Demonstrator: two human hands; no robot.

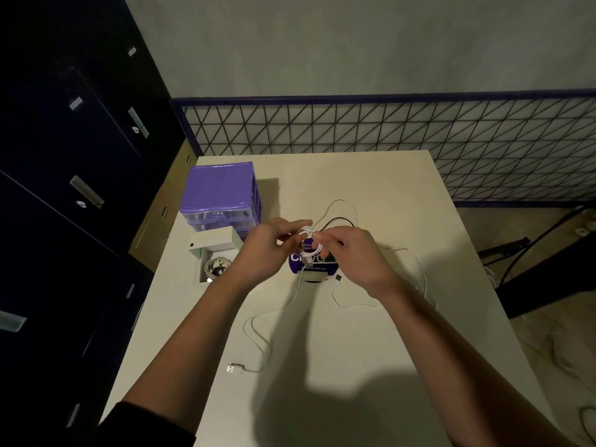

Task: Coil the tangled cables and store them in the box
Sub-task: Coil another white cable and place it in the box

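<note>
Both hands are raised over the middle of the table (pixel 371 333), winding a white cable (pixel 308 250) into a small coil; the left hand (pixel 271 250) pinches the bundle of loops from the left, and the right hand (pixel 358 256) curls its fingers round the same cable on the right, feeding the next turn. To do this step well, I judge, the left hand should keep the loops pinched flat and even while the right hand draws in slack a little at a time; the free length trails down toward the near left and ends in a USB plug (pixel 234 369) lying on the table, so it should be pulled in slowly to keep the plug from whipping or snagging on the other leads. A thin black cable (pixel 335 221) and more white cable (pixel 416 269) lie loose just beyond and to the right of the hands; whether they are tangled with the held one I cannot tell. The coil sits between the two hands, touching both, above a purple round sticker (pixel 314 269). The open white box (pixel 214 253), already holding coiled cables, stands to the left of the left hand, in front of a purple drawer unit (pixel 219 191).
</note>
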